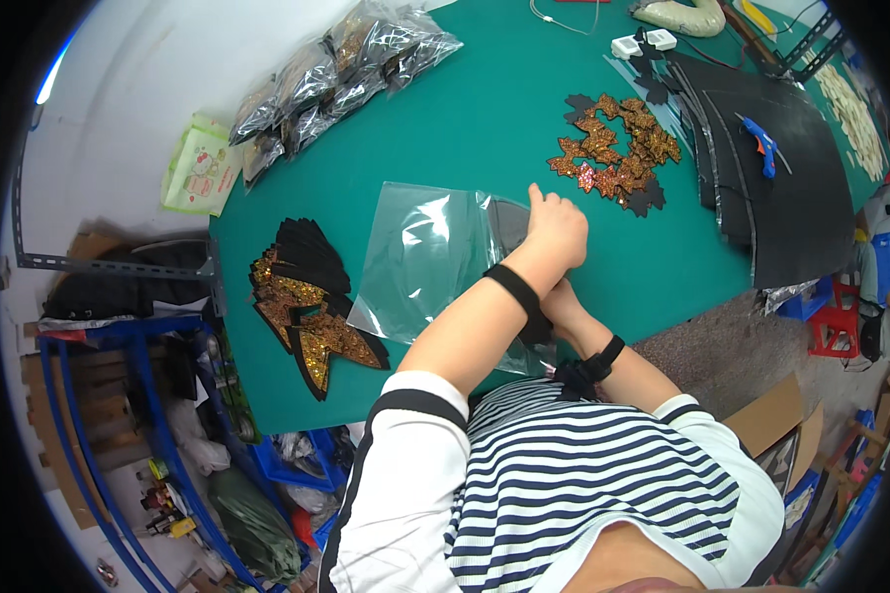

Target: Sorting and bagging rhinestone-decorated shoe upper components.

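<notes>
left hand (560, 232) is over the near right part of the table (504, 99), forearm slanting across in front of the body. its fingers are curled in, almost a fist, one digit sticking up at the top; can't tell what, if anything, is pinched inside. right hand (562, 304) sits just below it, partly hidden behind the left wrist; can't tell how far its fingers are open or what they have hold of.

clear plastic bag (405, 257) lies flat on the table left of both hands, glare on its surface, right part running toward the left hand and under the forearm. dark flat piece (509, 225) shows at the bag's right side, next to the left hand; can't tell if it's inside the film.

gold-and-black sequin pieces (314, 361) are fanned in a pile left of the bag. leaf-shaped glitter pieces (653, 138) are heaped up and right of the left hand, some black ones among them. further right: stacked black sheets (801, 217), blue glue gun (759, 138) on top. filled clear packets (346, 69) are piled at the far left edge, green-and-white bag (203, 168) beside them.
</notes>
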A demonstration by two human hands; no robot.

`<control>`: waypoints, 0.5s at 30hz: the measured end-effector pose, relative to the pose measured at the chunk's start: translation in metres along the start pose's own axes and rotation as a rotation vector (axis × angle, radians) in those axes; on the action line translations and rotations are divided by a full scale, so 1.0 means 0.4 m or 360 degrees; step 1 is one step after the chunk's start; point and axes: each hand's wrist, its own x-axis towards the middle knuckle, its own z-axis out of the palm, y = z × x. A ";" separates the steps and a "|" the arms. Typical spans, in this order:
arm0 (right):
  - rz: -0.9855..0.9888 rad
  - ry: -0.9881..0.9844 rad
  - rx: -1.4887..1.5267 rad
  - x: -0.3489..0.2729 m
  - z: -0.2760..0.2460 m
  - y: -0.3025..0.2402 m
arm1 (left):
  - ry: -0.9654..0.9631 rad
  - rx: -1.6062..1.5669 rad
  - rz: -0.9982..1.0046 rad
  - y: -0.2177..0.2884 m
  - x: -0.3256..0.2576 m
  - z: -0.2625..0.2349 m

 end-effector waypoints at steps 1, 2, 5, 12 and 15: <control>-0.0033 -0.0014 -0.0117 -0.002 -0.004 -0.005 | -0.0613 0.0075 -0.0065 0.010 0.019 -0.016; -0.0067 -0.0034 -0.0236 -0.001 -0.007 -0.008 | -0.0611 0.0077 -0.0078 0.022 0.029 -0.008; -0.0332 -0.0176 -0.0237 0.032 -0.049 0.021 | -0.0454 -0.0014 0.0014 0.063 0.041 0.022; -0.0006 0.0088 -0.1079 0.003 0.019 -0.067 | -0.0133 -0.0184 0.0176 0.194 -0.016 0.078; 0.0080 0.0051 -0.0270 0.054 0.008 -0.021 | 0.0094 -0.0267 0.0497 0.208 -0.087 0.069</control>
